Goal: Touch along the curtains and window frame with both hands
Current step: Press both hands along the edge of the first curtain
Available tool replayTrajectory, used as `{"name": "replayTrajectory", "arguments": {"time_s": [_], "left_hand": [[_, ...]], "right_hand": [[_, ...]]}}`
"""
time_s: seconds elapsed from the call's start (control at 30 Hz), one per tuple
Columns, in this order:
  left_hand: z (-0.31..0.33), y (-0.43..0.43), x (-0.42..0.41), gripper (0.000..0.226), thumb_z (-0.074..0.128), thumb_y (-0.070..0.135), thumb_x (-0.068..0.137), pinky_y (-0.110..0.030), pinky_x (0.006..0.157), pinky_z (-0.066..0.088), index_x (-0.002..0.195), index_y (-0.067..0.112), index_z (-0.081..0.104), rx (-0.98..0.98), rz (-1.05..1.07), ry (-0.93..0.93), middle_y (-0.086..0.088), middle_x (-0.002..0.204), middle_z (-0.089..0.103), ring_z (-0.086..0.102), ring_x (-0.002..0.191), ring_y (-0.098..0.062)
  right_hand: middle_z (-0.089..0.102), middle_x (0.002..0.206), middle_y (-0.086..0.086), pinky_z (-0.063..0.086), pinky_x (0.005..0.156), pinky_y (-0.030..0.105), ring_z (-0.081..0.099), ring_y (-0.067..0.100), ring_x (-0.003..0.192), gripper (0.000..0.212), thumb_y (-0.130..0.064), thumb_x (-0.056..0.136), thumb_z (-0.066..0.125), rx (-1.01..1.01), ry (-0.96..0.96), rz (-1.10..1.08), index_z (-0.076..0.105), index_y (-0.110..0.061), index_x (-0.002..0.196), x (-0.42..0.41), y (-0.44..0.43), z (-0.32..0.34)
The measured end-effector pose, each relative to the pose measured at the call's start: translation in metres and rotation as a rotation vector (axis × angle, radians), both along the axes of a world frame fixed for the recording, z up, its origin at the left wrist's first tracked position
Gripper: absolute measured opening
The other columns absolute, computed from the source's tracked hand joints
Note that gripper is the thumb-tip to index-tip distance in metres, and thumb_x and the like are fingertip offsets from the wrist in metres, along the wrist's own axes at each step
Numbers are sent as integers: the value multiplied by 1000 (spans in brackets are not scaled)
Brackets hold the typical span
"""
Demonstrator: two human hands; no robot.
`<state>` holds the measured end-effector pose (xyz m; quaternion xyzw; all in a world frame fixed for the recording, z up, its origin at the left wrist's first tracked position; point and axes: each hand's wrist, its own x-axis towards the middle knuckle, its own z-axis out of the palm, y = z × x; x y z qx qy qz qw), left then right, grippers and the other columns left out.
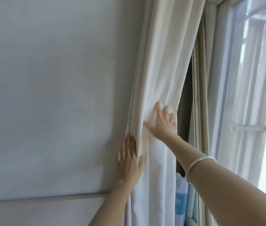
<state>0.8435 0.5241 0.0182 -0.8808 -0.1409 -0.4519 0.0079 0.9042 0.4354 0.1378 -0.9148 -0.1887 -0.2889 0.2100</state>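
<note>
A cream-white curtain (164,66) hangs in folds beside the wall. My left hand (128,159) lies flat along the curtain's left edge, fingers pointing up, the thumb tucked under a fold. My right hand (162,122) presses flat on the curtain higher up, fingers spread; a silver bangle sits on that wrist. A striped beige inner curtain (199,88) hangs behind. The white window frame (220,79) stands to the right, with neither hand touching it.
A plain grey wall (50,95) fills the left. A ledge (44,199) runs along its bottom. A white and blue roll (181,198) stands behind the curtain's lower part. Window glass (265,95) with outside bars is at the right.
</note>
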Motion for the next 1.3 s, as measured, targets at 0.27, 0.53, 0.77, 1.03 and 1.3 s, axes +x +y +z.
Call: {"name": "replayTrajectory", "arguments": {"time_s": [0.27,0.53,0.77,1.03,1.3], "left_hand": [[-1,-45,-105,85,84,40,51,-46,81,53,118,-4,57,-26,-205,47,-21,123,60,61,108,-34],[7,-111,-198,91,41,54,86,-34,114,-5,139,10,-18,-126,-440,36,-9,155,-12,-7,143,-22],[4,-182,-274,91,44,56,84,-34,114,-3,137,16,-19,-155,-589,14,-2,152,-14,-8,142,-17],[-15,-262,-365,92,42,59,83,-31,113,-5,137,18,-21,-159,-731,49,2,150,-18,-6,143,-18],[3,-311,-423,94,45,59,83,-26,112,-3,144,10,-8,-113,-953,60,-7,156,-4,-2,143,-18]], "right_hand": [[-6,158,4,15,113,51,-1,37,143,85,-54,88,42,20,113,-66,-17,-30,144,-115,-57,-5],[-3,158,4,15,113,52,2,36,143,87,-53,87,44,27,100,-169,-17,-28,144,-243,-147,5],[15,155,6,25,110,49,16,33,141,87,-55,86,46,40,-15,-179,-8,-23,147,-333,-230,0],[24,153,8,29,107,49,26,35,137,86,-55,85,47,41,-37,-233,0,-19,148,-434,-317,-19],[25,153,9,33,105,47,28,34,137,86,-54,85,48,36,-102,-418,0,-19,148,-519,-379,-9]]}}
